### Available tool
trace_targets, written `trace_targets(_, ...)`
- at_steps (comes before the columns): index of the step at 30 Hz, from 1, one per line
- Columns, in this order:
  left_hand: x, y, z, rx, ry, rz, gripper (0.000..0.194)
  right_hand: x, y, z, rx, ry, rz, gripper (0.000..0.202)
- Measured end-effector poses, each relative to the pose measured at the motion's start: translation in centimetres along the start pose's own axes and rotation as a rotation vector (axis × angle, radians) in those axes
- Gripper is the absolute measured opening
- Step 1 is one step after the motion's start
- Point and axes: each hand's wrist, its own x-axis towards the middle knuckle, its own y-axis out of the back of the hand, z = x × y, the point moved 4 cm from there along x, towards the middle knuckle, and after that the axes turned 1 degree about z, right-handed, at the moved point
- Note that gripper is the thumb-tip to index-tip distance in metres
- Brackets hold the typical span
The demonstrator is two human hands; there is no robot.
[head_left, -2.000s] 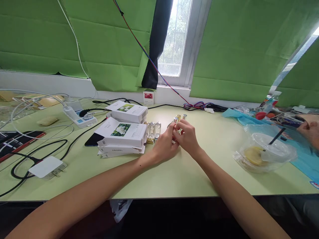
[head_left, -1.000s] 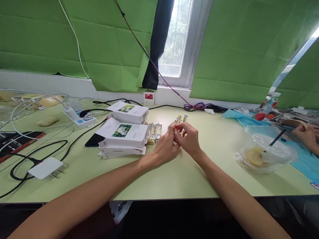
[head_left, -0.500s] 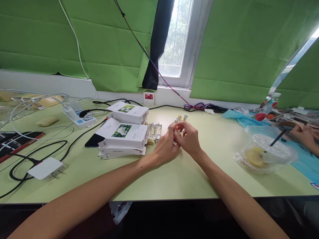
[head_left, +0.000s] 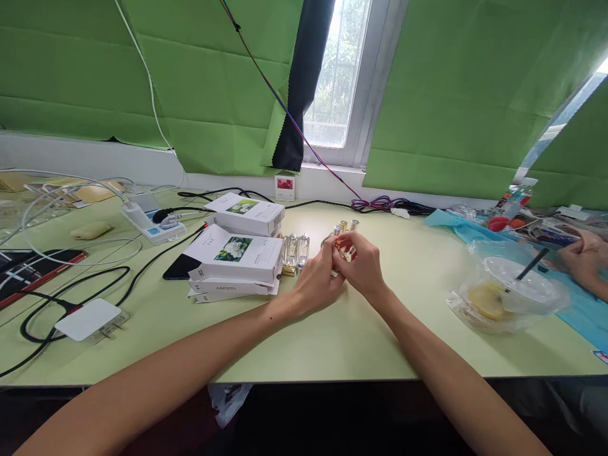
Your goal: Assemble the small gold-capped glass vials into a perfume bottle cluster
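My left hand (head_left: 317, 278) and my right hand (head_left: 361, 263) meet over the table, fingers bent and pressed together around a small shiny thing that they mostly hide. Just behind my fingers stand small bottles with gold and silver caps (head_left: 354, 225). Left of my left hand, several clear glass bottles (head_left: 303, 249) lie beside a stack of white boxes (head_left: 251, 256) with a white flower picture. Another white box (head_left: 247, 213) with a flower picture lies behind the stack.
A dark phone (head_left: 178, 267) is partly under the boxes. A power strip (head_left: 154, 225), cables and a white charger (head_left: 88, 320) are at left. At right are a bagged cup (head_left: 506, 288), blue cloth (head_left: 577, 310) and another person's hand (head_left: 586, 259).
The view has shifted very slightly. My hands keep nearly the same pose. The other person's hand at the right has moved a little.
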Motion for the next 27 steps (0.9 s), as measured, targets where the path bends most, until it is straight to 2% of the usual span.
trace_targets(27, -0.11, -0.03, 0.03, 0.000, 0.013, -0.008, 0.065, -0.09, -0.08, -0.03, -0.028, -0.029, -0.005, 0.008)
